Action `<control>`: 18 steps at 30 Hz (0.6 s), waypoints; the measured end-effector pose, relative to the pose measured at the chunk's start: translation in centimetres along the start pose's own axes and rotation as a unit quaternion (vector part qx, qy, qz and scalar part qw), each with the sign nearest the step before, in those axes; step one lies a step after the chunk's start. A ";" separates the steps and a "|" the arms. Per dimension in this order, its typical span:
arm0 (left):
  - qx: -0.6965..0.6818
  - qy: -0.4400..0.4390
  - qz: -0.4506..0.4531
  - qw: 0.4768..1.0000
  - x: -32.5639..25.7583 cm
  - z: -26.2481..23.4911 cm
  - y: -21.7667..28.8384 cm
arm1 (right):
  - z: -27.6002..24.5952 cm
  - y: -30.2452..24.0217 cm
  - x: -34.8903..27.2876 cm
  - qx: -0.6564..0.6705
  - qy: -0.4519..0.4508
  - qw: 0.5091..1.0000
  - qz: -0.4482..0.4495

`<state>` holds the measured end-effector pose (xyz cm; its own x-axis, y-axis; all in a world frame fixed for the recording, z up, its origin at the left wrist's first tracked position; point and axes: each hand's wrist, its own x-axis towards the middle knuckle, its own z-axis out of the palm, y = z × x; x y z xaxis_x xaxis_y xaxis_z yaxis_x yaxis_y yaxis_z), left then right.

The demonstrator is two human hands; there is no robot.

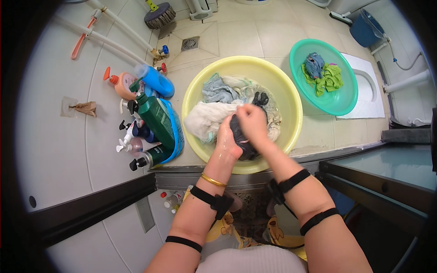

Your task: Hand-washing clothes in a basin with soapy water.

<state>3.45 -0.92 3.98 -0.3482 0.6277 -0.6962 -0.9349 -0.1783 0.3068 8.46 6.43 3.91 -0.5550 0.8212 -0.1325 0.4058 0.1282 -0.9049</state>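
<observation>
Over the yellow basin point(195, 98), both hands point(241, 129) wring a dark garment point(243, 139).

Two basins: yellow basin point(291, 119) at center, teal basin point(348, 98) at two o'clock. One brush point(160, 15) at eleven o'clock.

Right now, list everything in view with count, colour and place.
round plastic basin: one, yellow, floor centre, holding wet pale clothes
dark cloth garment: one, black, gripped by both hands over the yellow basin
smaller plastic basin: one, teal, right, holding green and blue-grey cloths
bottles: several, green, blue, orange, left by the wall
floor drain: one, grey, top
scrub brush: one, dark, top
left hand: wet, gold bangle
right hand: fingers closed
</observation>
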 end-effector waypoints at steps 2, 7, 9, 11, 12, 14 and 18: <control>-0.026 -0.048 -0.034 0.998 -0.9 1.6 0.5 | -1.8 3.4 2.2 0.200 -0.153 0.960 0.126; 0.051 -0.019 0.044 0.998 -0.7 -2.2 5.7 | -3.1 -0.9 -0.1 0.364 -0.346 0.836 0.219; 0.099 -0.014 0.101 0.990 0.5 -3.2 6.0 | -3.9 -0.2 1.3 0.371 -0.303 0.860 0.175; 0.096 -0.006 0.116 0.989 1.3 -3.2 5.3 | -3.8 0.5 1.7 0.348 -0.232 0.900 0.120; 0.094 0.014 0.138 0.986 1.4 -4.1 5.6 | -2.7 -2.8 -0.2 0.273 -0.179 0.940 0.101; 0.020 0.075 0.104 0.992 2.7 -4.4 4.8 | 1.0 -3.9 -3.8 0.123 -0.024 0.956 -0.265; -0.060 -0.356 0.017 0.932 0.6 -4.0 1.3 | 2.0 -4.0 -4.8 -0.050 -0.010 0.942 -0.331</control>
<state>1.72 -3.85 1.38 -0.2848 0.9562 -0.0672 -0.9397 -0.2646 0.2169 8.06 0.90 7.36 -0.7234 0.5329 0.4391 0.0327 0.6617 -0.7491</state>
